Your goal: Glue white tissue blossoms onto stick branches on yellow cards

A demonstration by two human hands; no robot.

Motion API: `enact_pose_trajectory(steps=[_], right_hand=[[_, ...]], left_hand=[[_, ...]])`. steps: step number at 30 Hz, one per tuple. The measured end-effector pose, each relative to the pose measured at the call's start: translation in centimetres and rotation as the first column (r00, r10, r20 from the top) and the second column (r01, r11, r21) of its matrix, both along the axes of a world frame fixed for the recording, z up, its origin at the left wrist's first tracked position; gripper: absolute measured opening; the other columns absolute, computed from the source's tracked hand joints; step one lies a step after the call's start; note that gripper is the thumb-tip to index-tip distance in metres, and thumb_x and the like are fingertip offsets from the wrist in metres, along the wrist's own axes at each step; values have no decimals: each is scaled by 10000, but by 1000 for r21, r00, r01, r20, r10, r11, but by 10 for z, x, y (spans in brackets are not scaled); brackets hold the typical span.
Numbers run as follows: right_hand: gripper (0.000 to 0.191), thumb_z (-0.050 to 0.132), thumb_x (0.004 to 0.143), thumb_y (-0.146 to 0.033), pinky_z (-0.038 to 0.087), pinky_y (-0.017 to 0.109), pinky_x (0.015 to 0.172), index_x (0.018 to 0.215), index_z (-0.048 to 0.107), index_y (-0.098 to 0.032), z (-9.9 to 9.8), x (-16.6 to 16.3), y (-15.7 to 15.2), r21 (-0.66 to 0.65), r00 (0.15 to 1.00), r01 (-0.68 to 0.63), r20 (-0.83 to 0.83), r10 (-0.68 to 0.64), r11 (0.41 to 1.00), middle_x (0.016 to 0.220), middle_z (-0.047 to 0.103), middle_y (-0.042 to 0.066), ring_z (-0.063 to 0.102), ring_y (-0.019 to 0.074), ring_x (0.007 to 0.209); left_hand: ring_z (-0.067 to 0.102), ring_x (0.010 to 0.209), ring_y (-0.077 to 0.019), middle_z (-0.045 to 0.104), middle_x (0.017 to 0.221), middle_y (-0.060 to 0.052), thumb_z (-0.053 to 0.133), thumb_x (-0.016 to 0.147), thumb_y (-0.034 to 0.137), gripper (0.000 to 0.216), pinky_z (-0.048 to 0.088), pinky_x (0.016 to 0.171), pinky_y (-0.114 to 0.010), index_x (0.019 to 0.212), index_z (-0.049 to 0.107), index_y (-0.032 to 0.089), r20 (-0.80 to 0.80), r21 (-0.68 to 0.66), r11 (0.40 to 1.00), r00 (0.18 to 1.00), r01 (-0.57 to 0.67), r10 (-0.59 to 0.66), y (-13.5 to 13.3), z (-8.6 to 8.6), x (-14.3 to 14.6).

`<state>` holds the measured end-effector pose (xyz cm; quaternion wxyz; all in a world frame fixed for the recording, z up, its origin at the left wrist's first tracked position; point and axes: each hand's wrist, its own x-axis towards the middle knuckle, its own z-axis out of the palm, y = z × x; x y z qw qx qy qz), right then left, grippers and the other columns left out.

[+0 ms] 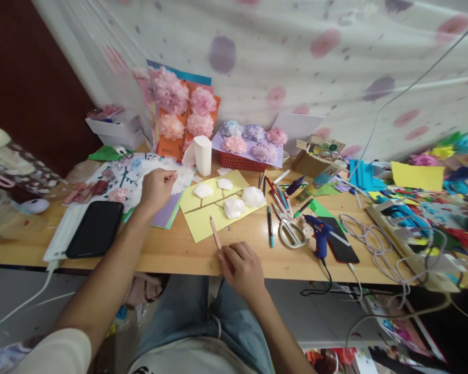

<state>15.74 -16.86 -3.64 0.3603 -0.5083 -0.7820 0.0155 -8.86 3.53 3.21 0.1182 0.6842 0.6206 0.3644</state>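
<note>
My right hand rests at the table's front edge. Its fingers are closed around the lower end of a slim wooden pencil, whose dark tip points away from me onto the yellow sheet. That sheet carries a brown drawn branch and several white tissue puffs. My left hand hovers at the left, over the white floral paper, its fingers curled and pinched together. Whatever might be between those fingertips is too small to make out. Just beyond stands a white tissue roll.
To the right lie scissors, pens, a blue glue gun and a phone. Another black phone lies left. Behind are tissue-flower cards and a red basket. Cables loop at the right.
</note>
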Motion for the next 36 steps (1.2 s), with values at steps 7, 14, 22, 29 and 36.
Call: enact_pose_trajectory(steps=[7,14,22,29,36], right_hand=[[234,643,925,-319,597,341,756,1121,683,-196,22,3,13,-182,769,97,-611,-190,979,1024,705,108,677,213,935],[317,814,739,-455,588,298,661,904,762,-188,40,8,30,-456,328,-146,-859,-392,878,848,755,49,678,168,724],[274,804,749,-437,572,283,640,816,761,-175,31,5,23,-452,331,-81,-853,-404,888,761,747,40,660,150,656],[270,810,744,-435,574,290,620,807,748,-179,31,8,20,-460,355,-113,-847,-397,881,736,743,36,656,151,620],[97,752,776,-277,573,281,652,843,800,-227,30,11,15,-357,400,-145,-874,-275,923,846,746,34,669,155,716]], left_hand=[[678,856,-222,777,955,-66,719,786,477,341,530,740,-311,930,773,173,619,-247,762,703,598,-350,-84,-5,78],[651,833,-169,737,841,-50,761,776,376,250,516,773,-259,846,747,137,741,-260,568,538,781,-401,-107,-10,97],[635,640,-142,680,810,-47,811,713,510,427,574,531,-268,858,714,121,857,-366,553,503,748,-113,-122,-21,97],[731,707,-207,756,803,-99,897,608,493,522,600,551,-271,901,702,108,871,-405,565,492,719,-3,-126,-15,97],[722,679,-155,766,763,-70,909,606,420,441,598,654,-247,876,744,113,878,-396,581,478,711,13,-126,-14,96]])
